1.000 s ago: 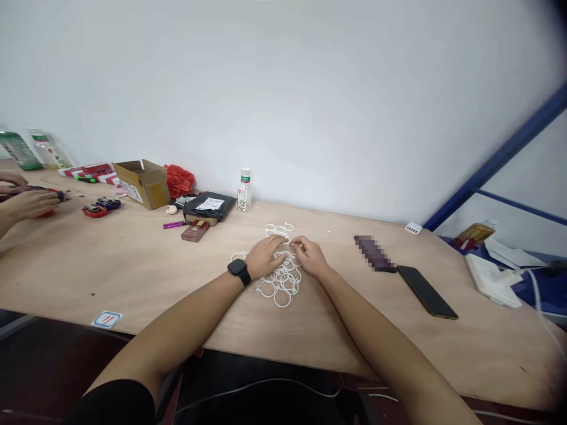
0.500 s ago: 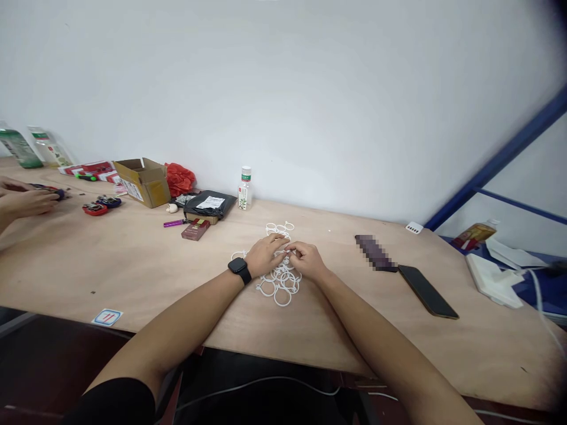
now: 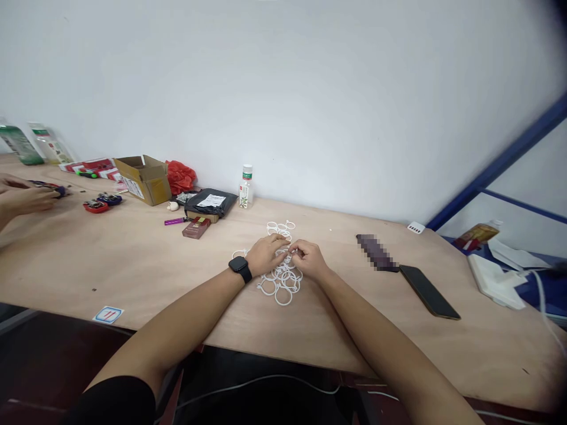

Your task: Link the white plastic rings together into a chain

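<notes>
A pile of white plastic rings, each with a small knob or loop, lies on the wooden table in front of me. My left hand, with a black watch at the wrist, rests over the rings. Its fingers are stretched out and its thumb is apart from them. Close beside it, my right hand is closed in a pinch at the pile's right side, its fingertips at a white ring largely hidden by the fingers. More rings show beyond my hands and one by my left wrist.
A small dark red box, a purple lighter, a black parcel, an open carton and a bottle stand beyond on the left. Two phones, one pixelated, one dark, lie right. Another person's hands work far left.
The right hand's fingers have shifted slightly at the rings. My left hand stays almost where it was. The whole view has moved a little.
</notes>
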The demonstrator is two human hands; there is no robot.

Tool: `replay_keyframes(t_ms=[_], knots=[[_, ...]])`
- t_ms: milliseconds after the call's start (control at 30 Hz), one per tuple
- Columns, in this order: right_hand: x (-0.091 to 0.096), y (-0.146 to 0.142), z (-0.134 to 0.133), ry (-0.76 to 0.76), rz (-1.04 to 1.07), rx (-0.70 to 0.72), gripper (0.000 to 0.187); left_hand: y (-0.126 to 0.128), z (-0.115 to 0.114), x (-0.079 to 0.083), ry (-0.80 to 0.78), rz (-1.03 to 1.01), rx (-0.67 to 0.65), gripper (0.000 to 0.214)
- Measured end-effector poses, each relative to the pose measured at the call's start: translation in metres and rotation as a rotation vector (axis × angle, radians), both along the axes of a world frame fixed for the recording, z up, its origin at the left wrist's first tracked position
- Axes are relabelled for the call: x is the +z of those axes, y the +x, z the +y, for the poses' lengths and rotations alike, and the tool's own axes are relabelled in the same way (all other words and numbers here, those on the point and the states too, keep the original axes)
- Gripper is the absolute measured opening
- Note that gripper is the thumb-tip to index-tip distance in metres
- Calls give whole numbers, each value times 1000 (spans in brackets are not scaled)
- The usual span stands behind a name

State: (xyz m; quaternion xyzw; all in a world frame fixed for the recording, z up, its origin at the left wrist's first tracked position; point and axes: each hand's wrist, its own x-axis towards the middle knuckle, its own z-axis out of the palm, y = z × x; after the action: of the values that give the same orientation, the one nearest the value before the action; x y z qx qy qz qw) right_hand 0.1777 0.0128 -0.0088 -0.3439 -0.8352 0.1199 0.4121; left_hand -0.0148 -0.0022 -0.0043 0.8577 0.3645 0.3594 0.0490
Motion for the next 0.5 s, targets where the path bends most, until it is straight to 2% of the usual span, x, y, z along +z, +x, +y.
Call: replay_keyframes(t_ms=[300, 500], knots=[[4, 2, 0, 40, 23, 45, 24, -1, 2, -3, -22, 35, 24, 18], [0, 2, 0, -17, 7, 15, 26, -2, 4, -3, -17, 36, 29, 20]])
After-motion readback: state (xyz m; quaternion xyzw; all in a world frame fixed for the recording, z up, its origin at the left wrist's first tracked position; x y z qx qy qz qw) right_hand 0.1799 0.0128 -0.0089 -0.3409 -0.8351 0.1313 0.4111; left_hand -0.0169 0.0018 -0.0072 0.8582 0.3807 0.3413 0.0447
